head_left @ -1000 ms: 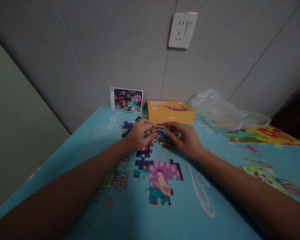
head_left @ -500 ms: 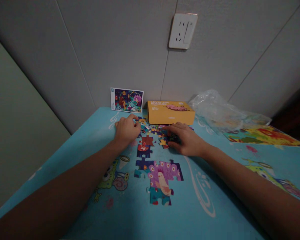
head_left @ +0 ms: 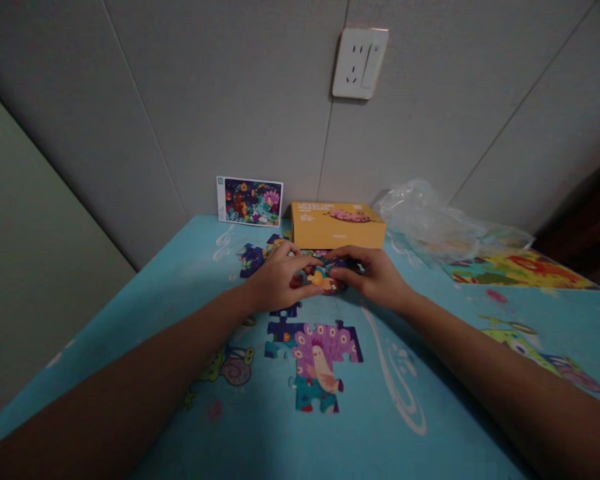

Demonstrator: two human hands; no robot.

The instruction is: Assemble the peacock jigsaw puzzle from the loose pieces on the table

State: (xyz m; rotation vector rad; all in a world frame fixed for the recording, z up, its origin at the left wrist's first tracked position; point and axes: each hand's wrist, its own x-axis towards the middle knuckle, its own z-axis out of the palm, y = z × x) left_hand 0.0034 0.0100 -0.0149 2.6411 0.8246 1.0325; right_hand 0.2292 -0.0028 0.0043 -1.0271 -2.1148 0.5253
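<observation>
The left hand [head_left: 276, 281] has moved right, to just before the box [head_left: 339, 233], fingers apart around loose puzzle pieces [head_left: 320, 277]. Farther out from the box, a bird section [head_left: 320, 347] lies joined, its edges unfinished. The right hand [head_left: 380, 280] curls over the pieces; I cannot tell its grip.

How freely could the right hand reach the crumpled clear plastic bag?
Probably yes: the bag lies beyond and right of the right hand, and the yellow cardboard box leaves that side free.

Two hands [head_left: 277, 277], one yellow box [head_left: 339, 227].
</observation>
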